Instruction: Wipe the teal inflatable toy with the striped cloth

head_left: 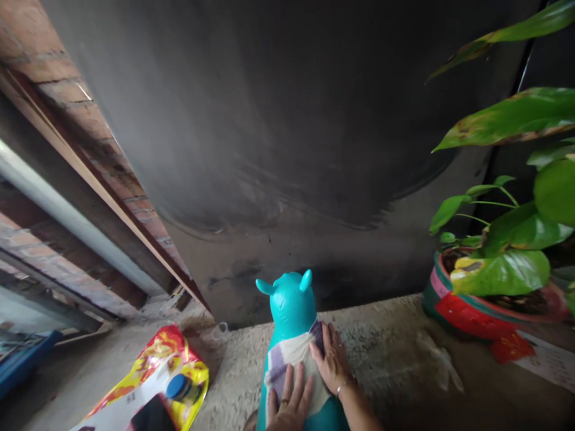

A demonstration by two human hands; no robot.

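Observation:
A turquoise animal-shaped toy (pixel 291 308) with two small ears stands in front of me at the bottom middle. Over its back lies a cloth (pixel 294 352) with white and purple stripes. My left hand (pixel 291 398) rests on the cloth with its fingers stretched out. Higher and to the right, my right hand (pixel 333 359) presses flat on the cloth near the toy's neck, fingers extended. The toy's lower body is cut off by the frame's bottom edge.
Ahead rises a dark, dusty panel (pixel 287 149). At right stands a potted plant (pixel 498 245) with broad leaves. On the concrete floor (pixel 224 365) at left lie a red and yellow bag (pixel 168 344) and a blue-capped bottle (pixel 177 386). A blue tray (pixel 27 362) is farther left.

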